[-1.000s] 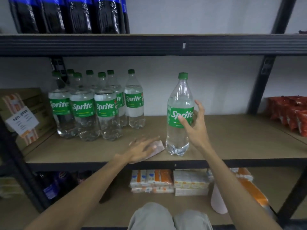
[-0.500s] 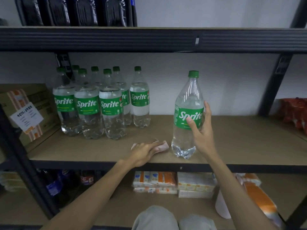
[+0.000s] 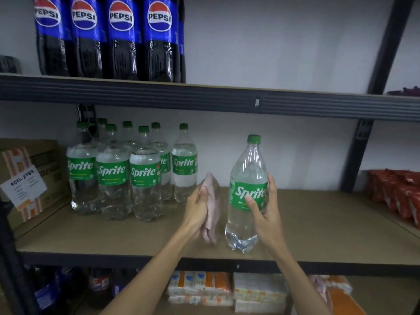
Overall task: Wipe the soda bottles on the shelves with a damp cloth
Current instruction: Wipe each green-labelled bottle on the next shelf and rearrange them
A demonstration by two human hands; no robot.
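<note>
steadying the sprite bottle [image 3: 248, 171], right hand [image 3: 266, 215] clasped it; left hand [image 3: 196, 211] gripped pink cloth [image 3: 214, 212]; wiping cap-downward seemed best.

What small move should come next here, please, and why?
Probably press the pink cloth in the left hand against the lone Sprite bottle: the right hand grips its label, and the cloth is just beside it, not yet touching.

A shop stockroom: dark metal shelving [image 3: 204, 100] holds rows of Sprite bottles [image 3: 145, 176] at centre left, Pepsi bottles [image 3: 122, 39] upper left, red snack packets [image 3: 395, 192] right, and a labelled cardboard carton [image 3: 29, 178] left.
</note>
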